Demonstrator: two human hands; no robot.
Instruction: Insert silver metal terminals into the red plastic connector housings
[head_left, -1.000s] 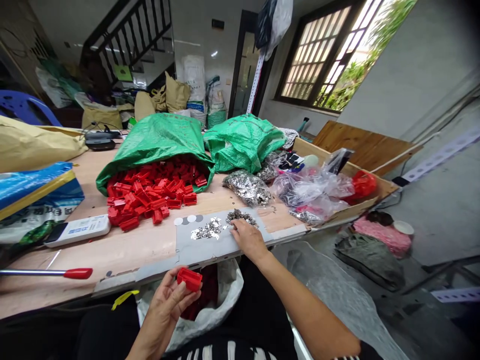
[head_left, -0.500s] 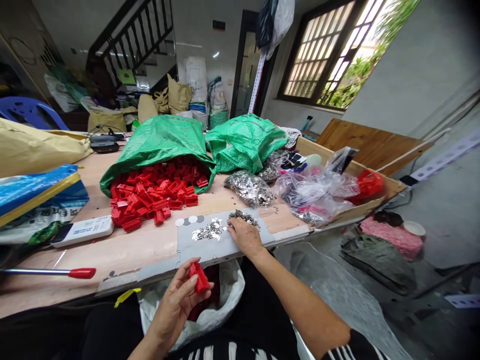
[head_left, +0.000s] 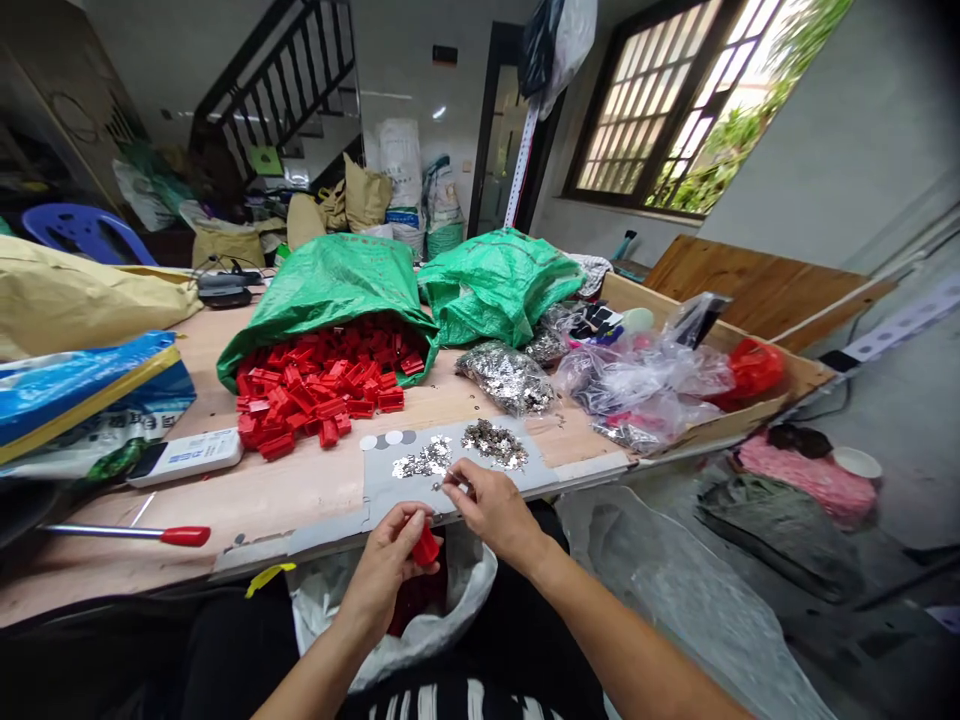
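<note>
My left hand [head_left: 390,560] is closed around a red plastic part [head_left: 426,546], holding it over the white sack [head_left: 469,590] at the table's front edge. My right hand [head_left: 495,510] pinches a small metal piece [head_left: 438,487] between thumb and fingertips, a little above and to the right of the red part. Beyond my right hand lie a heap of dark metal pieces [head_left: 495,442] and a pile of shiny flat metal pieces [head_left: 424,458], both on a grey sheet [head_left: 382,500]. Reddish contents show inside the sack.
Many red parts [head_left: 300,395] spill from a green woven bag [head_left: 330,275]. A clear bag of metal pieces [head_left: 506,378] lies right of them. A wooden tray [head_left: 795,385] with plastic bags stands at right. A red-handled lever [head_left: 184,536] juts in at left.
My right hand has left the dark metal heap and come down toward my left hand with a small metal piece. The left hand has moved slightly right and its fingers have closed more around the red part.
</note>
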